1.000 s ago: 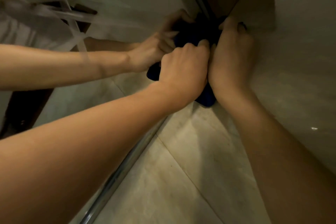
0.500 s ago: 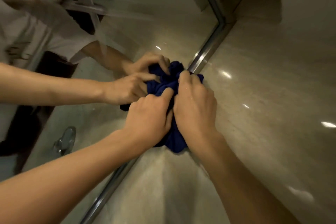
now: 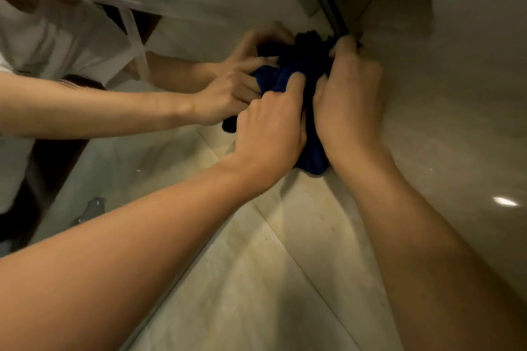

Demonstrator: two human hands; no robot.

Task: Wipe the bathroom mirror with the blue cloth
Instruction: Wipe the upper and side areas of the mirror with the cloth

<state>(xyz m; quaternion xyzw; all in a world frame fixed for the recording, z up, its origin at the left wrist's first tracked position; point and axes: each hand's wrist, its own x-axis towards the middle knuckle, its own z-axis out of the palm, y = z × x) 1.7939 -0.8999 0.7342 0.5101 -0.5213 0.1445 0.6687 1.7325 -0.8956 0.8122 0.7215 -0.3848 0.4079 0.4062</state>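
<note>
Mirror (image 3: 199, 23) edge: both hands, left (image 3: 271, 134) and right (image 3: 346, 100), on bunched blue cloth (image 3: 312, 155).

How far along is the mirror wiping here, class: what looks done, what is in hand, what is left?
Done: cannot tell; no wiped patch shows on the mirror. In hand: the left hand and right hand both grip the bunched blue cloth, pressed at the mirror's frame edge. Left: probably the rest of the glass.

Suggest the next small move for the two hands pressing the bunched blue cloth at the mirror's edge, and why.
Probably drag the bunched blue cloth away from the corner along the mirror: left hand and right hand both grip it hard against the frame.
</note>
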